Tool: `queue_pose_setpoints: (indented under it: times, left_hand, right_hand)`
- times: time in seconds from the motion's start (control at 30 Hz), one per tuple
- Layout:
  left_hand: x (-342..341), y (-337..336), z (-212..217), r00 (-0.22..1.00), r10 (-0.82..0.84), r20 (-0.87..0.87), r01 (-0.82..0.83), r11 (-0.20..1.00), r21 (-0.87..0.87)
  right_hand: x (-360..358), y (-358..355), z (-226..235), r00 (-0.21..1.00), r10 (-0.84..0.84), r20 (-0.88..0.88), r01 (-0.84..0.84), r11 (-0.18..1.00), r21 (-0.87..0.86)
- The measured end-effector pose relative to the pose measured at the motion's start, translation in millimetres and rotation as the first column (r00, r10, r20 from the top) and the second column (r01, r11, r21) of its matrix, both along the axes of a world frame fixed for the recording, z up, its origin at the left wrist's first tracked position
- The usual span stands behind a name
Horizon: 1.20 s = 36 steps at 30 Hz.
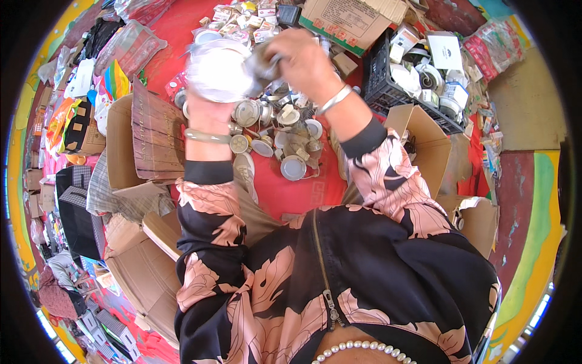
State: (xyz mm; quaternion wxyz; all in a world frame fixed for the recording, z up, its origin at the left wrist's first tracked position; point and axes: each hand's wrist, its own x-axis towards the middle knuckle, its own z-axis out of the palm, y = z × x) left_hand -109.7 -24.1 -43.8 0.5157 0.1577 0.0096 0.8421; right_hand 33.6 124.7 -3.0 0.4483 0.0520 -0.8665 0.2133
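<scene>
A round white lamp (221, 70), bright and smeared by motion, is held up in front of me by my left hand (209, 112). Most of that hand's fingers are hidden behind the lamp. My right hand (300, 60) is bent at the lamp's right edge, its fingers closed on a grey, blurred thing that looks like a rag (262, 65). Below both hands, several round downlights (293, 167) with white faces and metal rims lie in a loose pile on the red cloth (291, 197).
Small boxed goods (242, 21) lie beyond the pile. At the right stands a black plastic crate (412, 103) of lamps and boxes, behind it a cardboard box (351, 24). Open cartons (121, 139) flank my legs; my shoe (245, 176) rests beside the downlights.
</scene>
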Motion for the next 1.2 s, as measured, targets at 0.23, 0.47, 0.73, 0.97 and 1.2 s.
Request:
queue_pose_setpoints:
  times: [0.23,0.47,0.73,0.97,1.2]
  left_hand:
    - [-49,-70,42,0.627,0.772,-0.107,-0.743,0.550,-0.382]
    - [-104,-185,17,0.369,0.910,-0.191,-0.828,0.229,-0.511]
    - [-230,-301,-55,0.550,0.399,-0.734,-0.766,-0.110,-0.633]
    - [-218,-276,-114,0.822,-0.198,-0.534,-0.564,-0.412,-0.716]
    - [-198,-271,-119,0.855,-0.132,-0.501,-0.511,-0.377,-0.773]
  right_hand:
    - [71,120,-9,0.996,-0.077,-0.045,-0.007,0.433,-0.902]
    - [87,156,-38,0.985,-0.098,-0.143,-0.116,0.242,-0.963]
    - [78,146,-38,0.973,0.013,-0.230,-0.227,0.227,-0.947]
    - [70,129,-43,0.975,0.140,-0.174,-0.207,0.280,-0.937]
    - [63,102,-13,0.984,0.123,-0.130,-0.156,0.229,-0.961]
